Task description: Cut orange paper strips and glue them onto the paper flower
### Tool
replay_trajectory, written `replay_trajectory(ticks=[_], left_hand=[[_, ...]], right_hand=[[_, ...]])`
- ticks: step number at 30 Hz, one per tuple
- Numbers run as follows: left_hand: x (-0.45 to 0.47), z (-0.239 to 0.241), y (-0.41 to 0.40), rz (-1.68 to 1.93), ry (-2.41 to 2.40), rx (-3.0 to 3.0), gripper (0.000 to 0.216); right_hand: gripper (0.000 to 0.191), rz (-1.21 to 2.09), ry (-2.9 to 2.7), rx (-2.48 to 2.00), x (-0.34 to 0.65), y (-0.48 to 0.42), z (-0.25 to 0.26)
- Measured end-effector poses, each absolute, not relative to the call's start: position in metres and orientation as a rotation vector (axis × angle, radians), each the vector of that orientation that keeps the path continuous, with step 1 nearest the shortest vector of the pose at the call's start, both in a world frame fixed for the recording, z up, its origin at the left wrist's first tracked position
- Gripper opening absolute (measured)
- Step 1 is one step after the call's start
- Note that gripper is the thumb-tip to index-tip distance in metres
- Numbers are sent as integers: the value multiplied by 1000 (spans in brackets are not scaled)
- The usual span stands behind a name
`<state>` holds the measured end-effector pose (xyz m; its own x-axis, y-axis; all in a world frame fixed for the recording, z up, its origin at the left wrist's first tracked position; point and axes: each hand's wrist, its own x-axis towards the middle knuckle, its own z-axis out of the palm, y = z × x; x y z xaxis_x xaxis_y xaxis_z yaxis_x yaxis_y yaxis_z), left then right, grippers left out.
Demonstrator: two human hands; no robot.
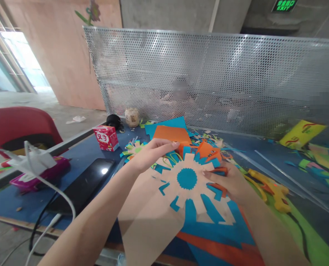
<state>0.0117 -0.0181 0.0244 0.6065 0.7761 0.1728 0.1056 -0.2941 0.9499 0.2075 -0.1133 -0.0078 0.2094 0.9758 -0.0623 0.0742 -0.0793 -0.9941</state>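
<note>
A layered paper flower [175, 181] with a toothed blue centre, cream petals and blue strips is between my hands, above cream and blue sheets. My right hand [232, 181] grips its right side, thumb on top. Orange curved pieces [220, 187] show by those fingers; whether they are paper or a tool's handles I cannot tell. At the flower's upper left, my left hand [156, 149] has thumb and fingertips pinched together near the orange paper [172, 133]. What that pinch holds is too small to make out. Cream paper [145, 214] lies under my left forearm.
A yellow glue gun [275, 190] with a black cord lies right of my right hand. Left are a phone [84, 184], a red box [106, 137] and a white charger [37, 162] with cables. Paper scraps and clear sticks [281, 168] litter the table before a perforated metal screen [164, 66].
</note>
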Motion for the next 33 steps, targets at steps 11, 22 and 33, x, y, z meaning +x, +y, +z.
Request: replay_trajectory(ticks=[11,22,33], left_hand=[[15,23,-18,784,564,1986,24],[16,21,-19,742,550,1901,33],[32,0,-17,831,749,1752,31]], right_hand=[[27,1035,-1002,-1343,204,-111,-12],[27,1016,-984,-1367,212,-107,-19],[28,1018,-983,-1391,206,-107,-18]])
